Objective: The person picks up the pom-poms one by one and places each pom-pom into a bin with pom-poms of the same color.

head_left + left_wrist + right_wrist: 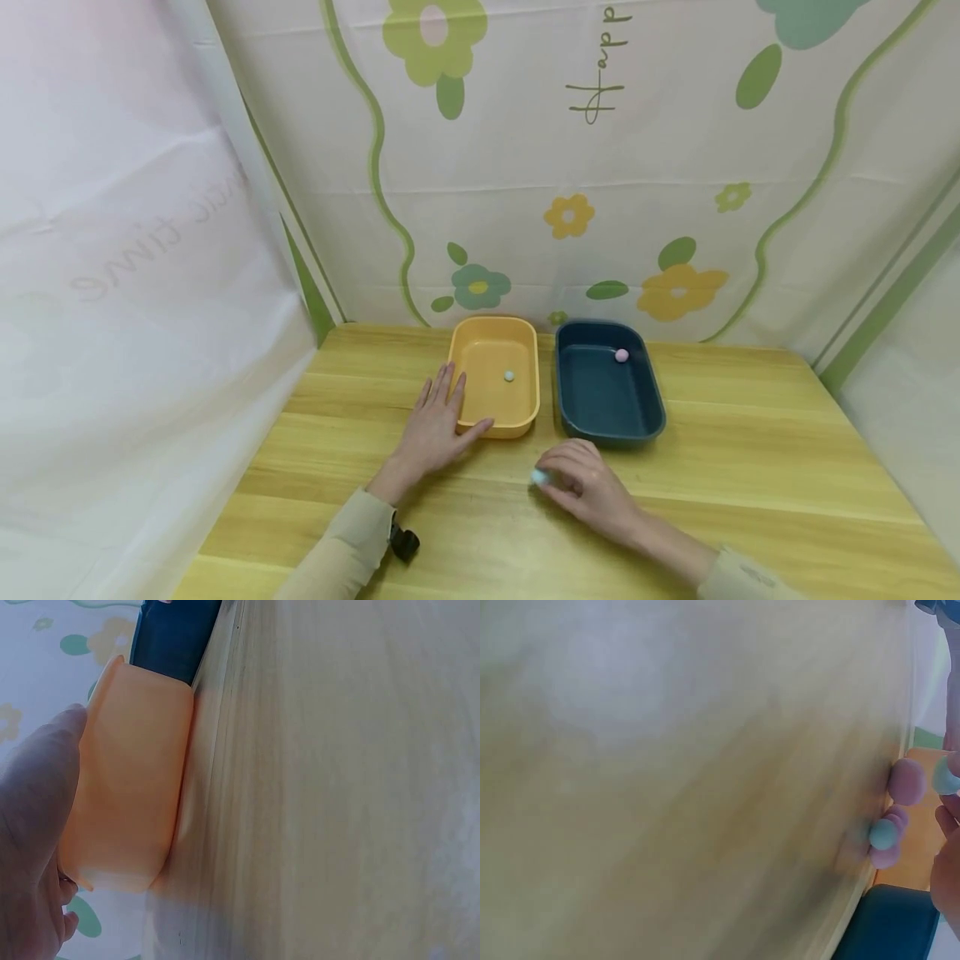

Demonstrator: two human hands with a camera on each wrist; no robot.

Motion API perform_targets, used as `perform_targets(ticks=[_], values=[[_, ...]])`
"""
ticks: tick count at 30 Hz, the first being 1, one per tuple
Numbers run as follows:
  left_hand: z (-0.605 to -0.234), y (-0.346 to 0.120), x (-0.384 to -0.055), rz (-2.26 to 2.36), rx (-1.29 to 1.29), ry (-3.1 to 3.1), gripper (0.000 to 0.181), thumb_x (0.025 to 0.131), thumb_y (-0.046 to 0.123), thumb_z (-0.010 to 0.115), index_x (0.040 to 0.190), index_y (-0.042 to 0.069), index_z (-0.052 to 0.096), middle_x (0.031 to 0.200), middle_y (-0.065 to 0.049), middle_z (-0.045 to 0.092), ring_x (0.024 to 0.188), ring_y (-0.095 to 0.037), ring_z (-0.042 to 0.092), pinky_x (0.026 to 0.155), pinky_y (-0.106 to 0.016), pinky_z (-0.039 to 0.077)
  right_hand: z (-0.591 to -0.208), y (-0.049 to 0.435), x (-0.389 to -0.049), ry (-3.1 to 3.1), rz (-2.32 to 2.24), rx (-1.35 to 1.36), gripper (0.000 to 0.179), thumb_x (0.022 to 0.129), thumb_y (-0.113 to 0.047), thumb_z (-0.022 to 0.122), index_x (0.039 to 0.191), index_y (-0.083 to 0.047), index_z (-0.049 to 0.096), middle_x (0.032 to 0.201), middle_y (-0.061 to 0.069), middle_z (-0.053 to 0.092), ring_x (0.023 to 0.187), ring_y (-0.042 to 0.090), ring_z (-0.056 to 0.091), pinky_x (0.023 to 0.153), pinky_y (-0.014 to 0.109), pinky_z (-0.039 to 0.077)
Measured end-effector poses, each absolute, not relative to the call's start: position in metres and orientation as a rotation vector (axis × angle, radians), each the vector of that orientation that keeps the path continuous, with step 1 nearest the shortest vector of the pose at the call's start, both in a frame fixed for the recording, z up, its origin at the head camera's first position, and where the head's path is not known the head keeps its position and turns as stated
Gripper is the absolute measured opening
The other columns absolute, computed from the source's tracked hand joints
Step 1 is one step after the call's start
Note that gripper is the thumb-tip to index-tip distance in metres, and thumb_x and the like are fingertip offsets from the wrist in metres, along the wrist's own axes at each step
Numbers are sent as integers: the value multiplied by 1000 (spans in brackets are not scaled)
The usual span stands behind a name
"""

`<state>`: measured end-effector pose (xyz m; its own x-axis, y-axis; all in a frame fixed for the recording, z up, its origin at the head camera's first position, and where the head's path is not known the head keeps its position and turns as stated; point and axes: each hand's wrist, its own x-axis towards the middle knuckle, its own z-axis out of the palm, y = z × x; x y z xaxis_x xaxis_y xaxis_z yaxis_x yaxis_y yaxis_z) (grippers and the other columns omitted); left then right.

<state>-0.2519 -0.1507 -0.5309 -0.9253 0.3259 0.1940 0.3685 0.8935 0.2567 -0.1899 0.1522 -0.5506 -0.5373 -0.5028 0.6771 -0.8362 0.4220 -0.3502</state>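
One sideways "Happ" (597,93) on backdrop (660,133); right fingers (573,454) pinch ball (539,477)

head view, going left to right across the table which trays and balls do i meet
Yellow tray with pale green ball inside → light blue ball in the right hand → dark blue tray with pink ball inside.

The person wears 2 long sleeves in a matching pale beige, plain and matte. The left sleeve (337,546) is softly creased and ends in a neat cuff (369,510) at the wrist, leaving the left hand (435,435) bare. By that cuff sits 1 small black device (405,544), rounded and compact. The right sleeve (738,575) has a faint darker mark near its edge, too small to make out; the right hand (592,493) is bare too.
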Motion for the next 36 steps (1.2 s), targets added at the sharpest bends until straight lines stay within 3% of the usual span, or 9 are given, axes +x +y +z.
perform_targets(ticks=[4, 10, 16, 36], values=[[-530, -151, -253, -441, -537, -2926, 104, 106, 77, 44, 173, 1, 24, 184, -24, 9, 173, -40, 15, 142, -57, 16, -546, 152, -192, -2143, 932, 1144, 32, 82, -6, 94, 109, -14, 81, 108, -5, 81, 107, 19, 70, 110, 28, 45], [-531, -151, -253, -464, -535, -2938, 104, 106, 78, 44, 174, 3, 21, 185, -22, 7, 174, -36, 9, 143, -56, 13, -537, 151, -198, -2044, 972, 1135, 13, 98, -18, 85, 108, -11, 82, 107, 1, 83, 103, 24, 74, 118, 25, 46], [-532, -151, -254, -462, -538, -2935, 103, 106, 77, 45, 174, 3, 22, 185, -22, 7, 174, -38, 11, 142, -56, 15, -530, 150, -202, -2005, 950, 1126, 21, 106, -29, 77, 107, -9, 82, 106, 5, 83, 102, 25, 75, 121, 24, 44], [-533, -151, -253, -494, -547, -2925, 105, 106, 76, 46, 174, 1, 20, 185, -23, 7, 174, -41, 12, 142, -59, 15, -520, 143, -218, -1792, 854, 1151, 27, 109, -28, 72, 107, -2, 81, 103, 11, 81, 97, 28, 75, 118, 31, 49]])
